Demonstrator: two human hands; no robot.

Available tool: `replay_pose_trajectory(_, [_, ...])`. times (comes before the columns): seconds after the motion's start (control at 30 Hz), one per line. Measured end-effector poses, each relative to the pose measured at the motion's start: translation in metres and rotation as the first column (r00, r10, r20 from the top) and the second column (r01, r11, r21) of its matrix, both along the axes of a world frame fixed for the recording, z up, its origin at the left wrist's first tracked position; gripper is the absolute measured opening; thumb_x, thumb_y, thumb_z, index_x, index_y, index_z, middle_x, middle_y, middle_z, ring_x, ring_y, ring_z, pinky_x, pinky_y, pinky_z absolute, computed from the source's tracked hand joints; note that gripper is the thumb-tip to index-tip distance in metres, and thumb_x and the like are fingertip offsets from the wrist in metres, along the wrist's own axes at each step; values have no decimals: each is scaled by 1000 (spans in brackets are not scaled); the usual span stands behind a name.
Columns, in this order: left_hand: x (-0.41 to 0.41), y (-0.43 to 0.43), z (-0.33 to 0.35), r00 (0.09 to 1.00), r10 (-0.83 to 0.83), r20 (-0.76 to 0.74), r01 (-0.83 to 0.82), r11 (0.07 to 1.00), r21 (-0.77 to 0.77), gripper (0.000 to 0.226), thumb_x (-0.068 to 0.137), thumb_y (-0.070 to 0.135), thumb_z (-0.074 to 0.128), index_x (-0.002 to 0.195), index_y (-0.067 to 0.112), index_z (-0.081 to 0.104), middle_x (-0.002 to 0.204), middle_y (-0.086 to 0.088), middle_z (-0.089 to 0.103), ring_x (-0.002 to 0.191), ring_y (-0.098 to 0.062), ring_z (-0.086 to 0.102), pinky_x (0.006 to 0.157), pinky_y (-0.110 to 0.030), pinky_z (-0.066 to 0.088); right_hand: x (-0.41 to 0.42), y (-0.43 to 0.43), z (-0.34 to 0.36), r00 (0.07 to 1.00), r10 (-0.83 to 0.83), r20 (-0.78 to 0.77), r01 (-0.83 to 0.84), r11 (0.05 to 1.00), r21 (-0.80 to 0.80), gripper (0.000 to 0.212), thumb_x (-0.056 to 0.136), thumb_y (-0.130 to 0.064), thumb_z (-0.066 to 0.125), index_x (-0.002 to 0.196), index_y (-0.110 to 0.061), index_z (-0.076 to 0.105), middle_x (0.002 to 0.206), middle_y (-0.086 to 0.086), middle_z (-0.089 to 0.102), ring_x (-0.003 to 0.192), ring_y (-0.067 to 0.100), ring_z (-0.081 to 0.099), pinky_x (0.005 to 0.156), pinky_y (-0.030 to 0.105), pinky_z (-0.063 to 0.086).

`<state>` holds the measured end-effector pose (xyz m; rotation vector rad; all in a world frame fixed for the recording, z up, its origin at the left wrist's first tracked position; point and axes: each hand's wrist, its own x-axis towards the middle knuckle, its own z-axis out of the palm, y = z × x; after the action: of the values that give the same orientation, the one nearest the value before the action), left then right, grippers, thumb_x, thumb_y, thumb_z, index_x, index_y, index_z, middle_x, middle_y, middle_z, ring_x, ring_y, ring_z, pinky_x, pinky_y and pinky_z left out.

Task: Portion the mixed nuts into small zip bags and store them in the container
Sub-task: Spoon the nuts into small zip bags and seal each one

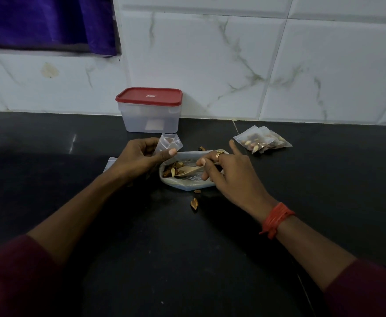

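Observation:
My left hand (139, 156) pinches a small empty zip bag (169, 144) and holds it upright with its mouth open, just left of the big nut bag (187, 185). That big bag lies open on the black counter with mixed nuts (171, 169) inside. My right hand (228, 170) grips a small beige spoon (188, 170) whose bowl sits among the nuts. Filled small zip bags (261, 140) lie in a pile to the right. A clear container (149, 117) with a red lid (149, 96) stands shut against the wall behind.
Loose nuts lie on the black counter (50, 170): one (194, 203) in front of the big bag, one (197, 191) at its edge, one (201, 148) behind it. More flat plastic (110, 162) shows under my left wrist. White marble tiles (233, 65) back the counter.

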<state>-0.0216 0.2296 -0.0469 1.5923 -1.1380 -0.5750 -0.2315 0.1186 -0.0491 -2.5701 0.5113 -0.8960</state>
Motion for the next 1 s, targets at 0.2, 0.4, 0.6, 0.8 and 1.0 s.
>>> replay_pose_trajectory(0.2, [0, -1, -1, 1000, 18, 0, -18, 1000, -4, 55, 72, 39, 68, 122, 15, 66, 108, 4, 73, 94, -4, 71, 73, -16, 55, 0, 6, -3, 997, 75, 21, -78, 982, 174, 23, 104, -23, 54, 113, -19, 75, 80, -10, 75, 78, -4, 67, 102, 17, 43])
replay_pose_trajectory(0.4, [1, -1, -1, 1000, 17, -10, -17, 1000, 5, 57, 73, 39, 70, 123, 13, 66, 110, 0, 73, 97, -8, 71, 77, -21, 56, 0, 1, 2, 988, 62, -140, -75, 993, -89, 25, 105, -23, 51, 117, -22, 72, 84, -9, 75, 97, 4, 68, 123, 28, -8])
replay_pose_trajectory(0.6, [1, -1, -1, 1000, 22, -19, -22, 1000, 7, 56, 72, 39, 70, 121, 14, 67, 108, 2, 74, 97, -7, 71, 78, -21, 56, -4, 8, -3, 993, 113, -45, -97, 959, 266, 24, 105, -22, 52, 108, -19, 76, 85, -9, 76, 84, -1, 66, 87, 13, 46])
replay_pose_trajectory(0.8, [5, -2, -4, 998, 46, -39, -47, 999, 0, 57, 72, 39, 73, 122, 12, 68, 112, -2, 74, 103, -13, 71, 91, -35, 57, -2, 8, -4, 998, 54, 22, -59, 899, 434, 25, 105, -21, 52, 115, -17, 74, 84, -6, 76, 73, -2, 69, 73, 10, 50])
replay_pose_trajectory(1.0, [4, -1, -3, 998, 36, -49, -36, 999, 6, 57, 72, 39, 73, 122, 12, 68, 111, -2, 75, 103, -16, 71, 93, -40, 56, -10, 1, 2, 991, 100, -84, -74, 961, 268, 24, 103, -19, 54, 120, -24, 71, 82, -10, 75, 84, 1, 69, 81, 11, 48])
